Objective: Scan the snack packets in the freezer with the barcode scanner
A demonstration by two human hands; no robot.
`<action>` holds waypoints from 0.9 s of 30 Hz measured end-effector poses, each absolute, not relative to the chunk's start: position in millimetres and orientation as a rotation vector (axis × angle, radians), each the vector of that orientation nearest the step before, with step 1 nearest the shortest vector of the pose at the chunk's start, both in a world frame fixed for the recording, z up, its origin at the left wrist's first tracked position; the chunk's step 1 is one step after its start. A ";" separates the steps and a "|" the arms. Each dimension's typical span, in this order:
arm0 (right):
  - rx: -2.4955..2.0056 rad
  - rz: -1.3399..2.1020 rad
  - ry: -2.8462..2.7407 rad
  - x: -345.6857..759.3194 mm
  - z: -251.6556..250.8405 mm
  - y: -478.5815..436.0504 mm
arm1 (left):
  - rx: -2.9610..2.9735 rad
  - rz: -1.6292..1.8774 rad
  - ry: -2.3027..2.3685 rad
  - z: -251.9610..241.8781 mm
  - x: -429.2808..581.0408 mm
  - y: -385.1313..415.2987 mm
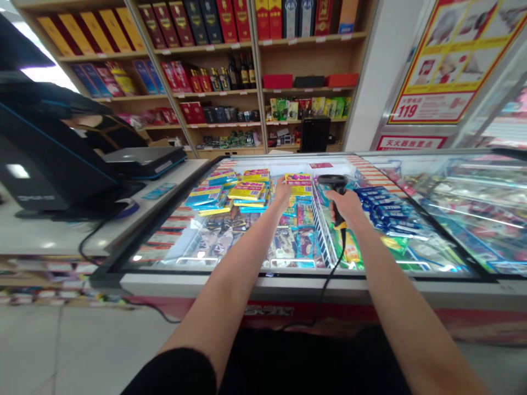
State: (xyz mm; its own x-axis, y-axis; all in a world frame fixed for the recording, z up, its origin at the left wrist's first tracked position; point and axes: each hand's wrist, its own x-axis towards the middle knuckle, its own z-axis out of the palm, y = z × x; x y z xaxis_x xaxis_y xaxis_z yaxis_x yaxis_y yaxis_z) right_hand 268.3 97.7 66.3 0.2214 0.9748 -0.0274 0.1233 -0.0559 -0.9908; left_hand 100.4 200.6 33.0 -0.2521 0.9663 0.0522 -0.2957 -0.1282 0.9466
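My right hand (347,206) is wrapped around the grip of a black handheld barcode scanner (332,180), its head pointing left and its cord hanging down over the freezer front. With my left hand (282,192) I grip the left edge of a yellow and pink packet (300,184), just left of the scanner head. The far fingers of this hand are partly hidden. Left of it, stacks of similar yellow, pink and blue packets (248,191) lie on the glass lid (177,241) of a chest freezer.
Under the glass, a white wire divider (323,230) separates the frozen goods, with blue packs (385,208) on the right. A counter (164,192) with a black checkout terminal (45,159) stands at the left. Shelves (206,49) of boxes and bottles line the back wall. Another person's arm (88,123) shows behind the terminal.
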 end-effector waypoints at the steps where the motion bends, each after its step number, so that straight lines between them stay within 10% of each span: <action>1: -1.431 1.002 -1.102 268.3 65.9 98.7 | 0.961 1.574 1.128 33.3 103.3 200.2; 15: -1.410 0.947 -1.117 264.7 65.2 98.1 | 1.932 0.910 1.947 22.3 119.0 201.5; 27: -1.422 0.992 -1.151 261.4 56.7 103.9 | 2.219 1.143 1.767 38.7 104.3 171.2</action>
State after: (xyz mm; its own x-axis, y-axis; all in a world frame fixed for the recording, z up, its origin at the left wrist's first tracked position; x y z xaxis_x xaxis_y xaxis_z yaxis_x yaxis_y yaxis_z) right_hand 261.4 103.9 56.7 0.2063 0.9785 -0.0024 0.1465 -0.0333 -0.9887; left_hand 104.3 171.2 38.7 0.0545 0.8682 0.4933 0.8059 -0.3299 0.4916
